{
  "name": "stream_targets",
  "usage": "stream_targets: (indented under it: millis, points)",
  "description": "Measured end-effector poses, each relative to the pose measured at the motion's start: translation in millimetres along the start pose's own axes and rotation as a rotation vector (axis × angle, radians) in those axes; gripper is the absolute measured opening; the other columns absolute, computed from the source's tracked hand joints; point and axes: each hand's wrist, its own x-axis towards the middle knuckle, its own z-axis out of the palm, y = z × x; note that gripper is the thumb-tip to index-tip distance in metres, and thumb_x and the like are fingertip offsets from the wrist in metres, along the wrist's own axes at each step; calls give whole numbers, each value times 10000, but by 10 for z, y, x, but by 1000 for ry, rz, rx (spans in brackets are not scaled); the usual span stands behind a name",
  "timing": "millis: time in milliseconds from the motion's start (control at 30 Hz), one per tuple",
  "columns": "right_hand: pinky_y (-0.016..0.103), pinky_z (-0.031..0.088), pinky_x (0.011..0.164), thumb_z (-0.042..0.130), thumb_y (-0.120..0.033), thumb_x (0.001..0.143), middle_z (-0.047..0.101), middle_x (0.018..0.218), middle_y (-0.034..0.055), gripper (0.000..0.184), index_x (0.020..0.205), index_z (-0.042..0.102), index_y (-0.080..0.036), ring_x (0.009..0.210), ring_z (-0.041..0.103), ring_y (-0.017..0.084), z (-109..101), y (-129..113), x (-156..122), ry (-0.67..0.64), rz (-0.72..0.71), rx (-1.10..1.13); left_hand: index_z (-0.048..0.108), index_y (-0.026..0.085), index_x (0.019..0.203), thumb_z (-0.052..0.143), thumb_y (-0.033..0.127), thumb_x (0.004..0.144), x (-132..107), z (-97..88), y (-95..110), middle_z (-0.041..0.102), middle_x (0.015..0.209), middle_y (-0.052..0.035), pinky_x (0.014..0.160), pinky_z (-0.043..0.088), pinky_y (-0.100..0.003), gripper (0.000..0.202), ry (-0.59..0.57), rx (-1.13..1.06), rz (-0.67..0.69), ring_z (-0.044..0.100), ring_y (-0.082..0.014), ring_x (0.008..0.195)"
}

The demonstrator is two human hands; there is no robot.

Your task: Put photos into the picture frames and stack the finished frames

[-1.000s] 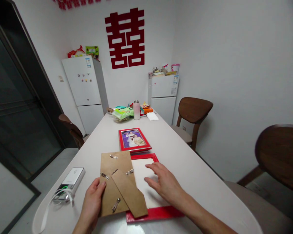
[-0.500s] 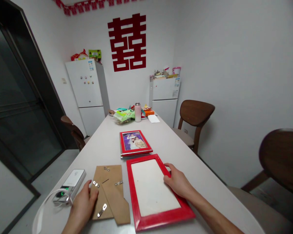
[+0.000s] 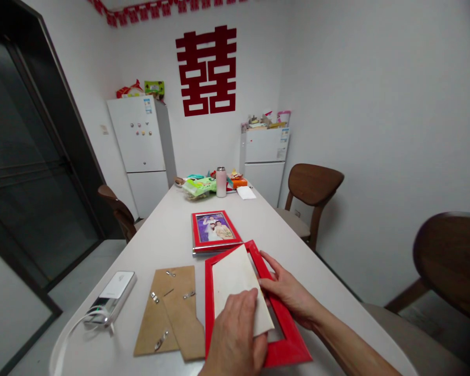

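A red picture frame (image 3: 292, 344) is tilted up slightly at the near end of the table. My right hand (image 3: 288, 290) grips its right side, with the thumb toward the opening. My left hand (image 3: 235, 331) is closed at the lower part of a white card (image 3: 233, 277), fingers across its face and thumb by the lower edge. That card sits askew in the frame, its right edge raised and a gap showing beside it. Left of the frame lies a brown backing board (image 3: 168, 313) with metal clips and a stand leg, touched by neither hand.
Beyond the red frame lies a stack of frames (image 3: 216, 230), the top one holding a photo. A power bank (image 3: 117, 292) with a white cable is at the left table edge. A pink bottle (image 3: 221, 183) and green packaging (image 3: 199, 186) stand far back. Chairs (image 3: 315, 183) flank the table.
My left hand has left the brown backing board and moved right onto the white card. The card has turned and lifted on its right side. My right hand still holds the frame.
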Motion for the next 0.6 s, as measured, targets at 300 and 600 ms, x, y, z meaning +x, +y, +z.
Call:
stream_targets:
  millis: [300,600]
  points:
    - [225,395,539,436,-214,657,613,682,3,514,1165,424,-142,565,550,131,-333,390,283,274,-127,-770,388,156,1163,459,263,697,-252,-676,-423,564,1063,-74,797,434,-368,483,403,-15,-528,536,-229,951]
    - [289,390,719,377,-244,722,572,899,93,402,1086,507,-131,814,551,202,-303,593,260,347,-173,-1258,460,126,1114,400,320,729,-618,-576,-817,573,1078,-111,818,428,-385,435,144,332,-540,534,-244,979]
